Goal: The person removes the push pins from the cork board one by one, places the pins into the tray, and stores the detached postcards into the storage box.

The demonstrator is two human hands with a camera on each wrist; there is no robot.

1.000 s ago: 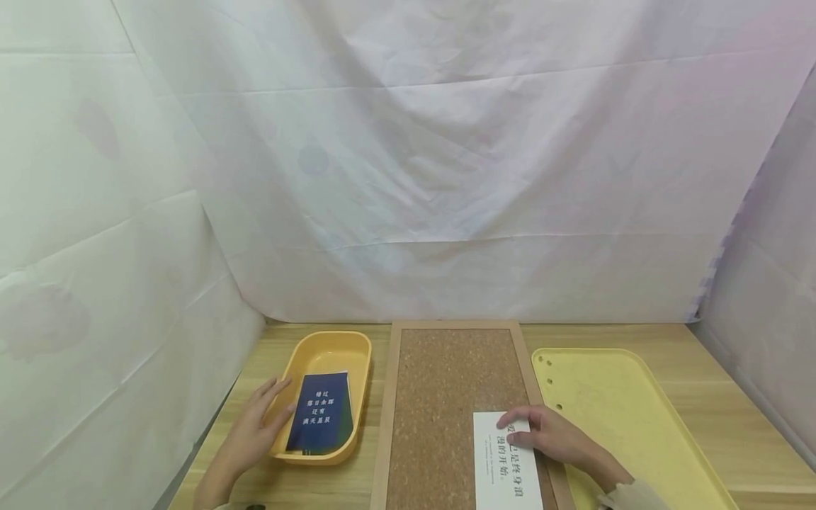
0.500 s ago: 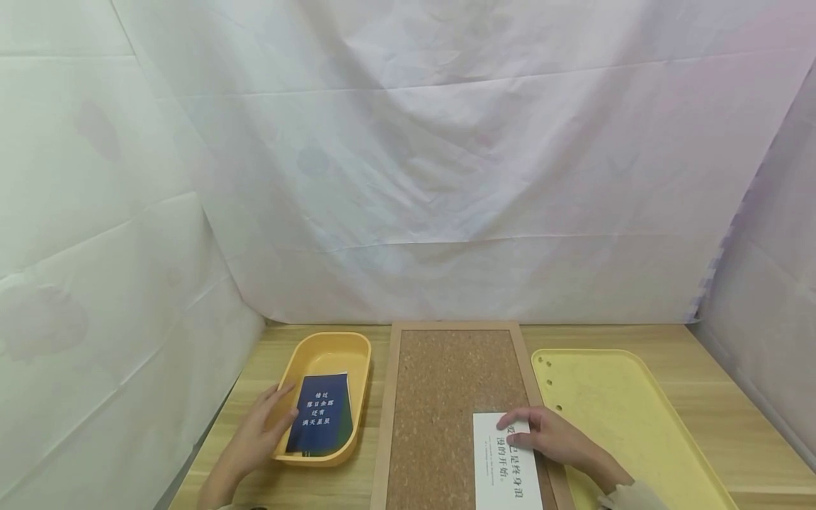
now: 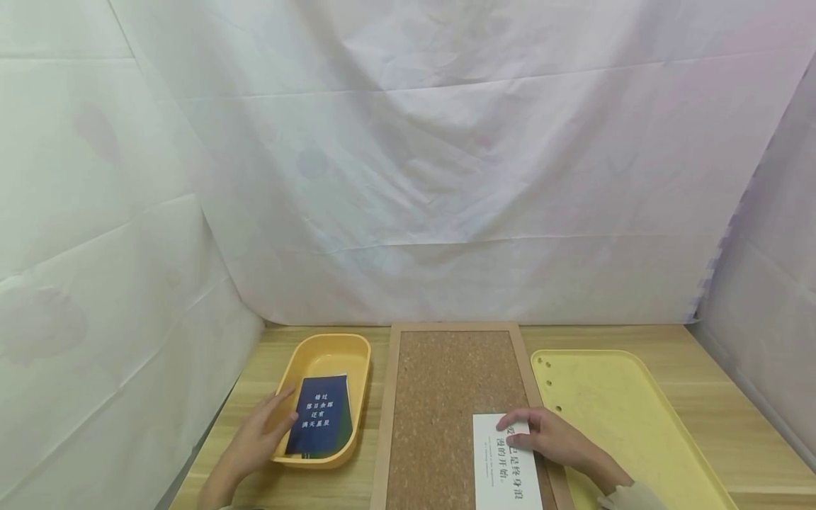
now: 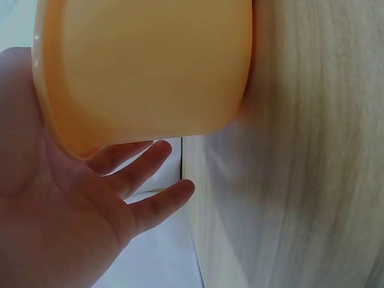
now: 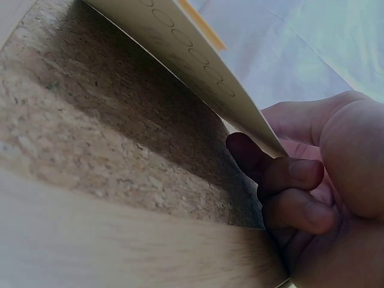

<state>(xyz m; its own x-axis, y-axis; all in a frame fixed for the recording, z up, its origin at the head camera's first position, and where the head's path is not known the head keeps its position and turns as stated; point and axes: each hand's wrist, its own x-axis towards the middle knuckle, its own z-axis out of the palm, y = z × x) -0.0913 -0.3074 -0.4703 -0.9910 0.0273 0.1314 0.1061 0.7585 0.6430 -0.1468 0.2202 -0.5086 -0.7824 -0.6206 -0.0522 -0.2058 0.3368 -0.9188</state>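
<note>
My right hand [image 3: 551,438] pinches a white postcard [image 3: 487,467] by its far right corner. The card bears dark printed characters, and its underside shows a row of circles in the right wrist view. It is tilted a little above the corkboard [image 3: 446,397], casting a shadow; the thumb lies on one face and curled fingers [image 5: 294,174] behind it. My left hand [image 3: 251,435] rests at the left rim of an orange-yellow bin [image 3: 331,343]. Its thumb and forefinger reach over the rim, while the other fingers [image 4: 159,207] stretch loosely along the outside. Inside lies a dark blue card [image 3: 319,418] with white characters.
A pale yellow tray [image 3: 612,397] with small holes at its far left corner lies right of the corkboard. Everything sits on a wooden table [image 3: 676,354]. White cloth [image 3: 408,177] hangs at the back and both sides.
My left hand has shifted very slightly at the bin's rim. The right hand and the postcard stay where they were.
</note>
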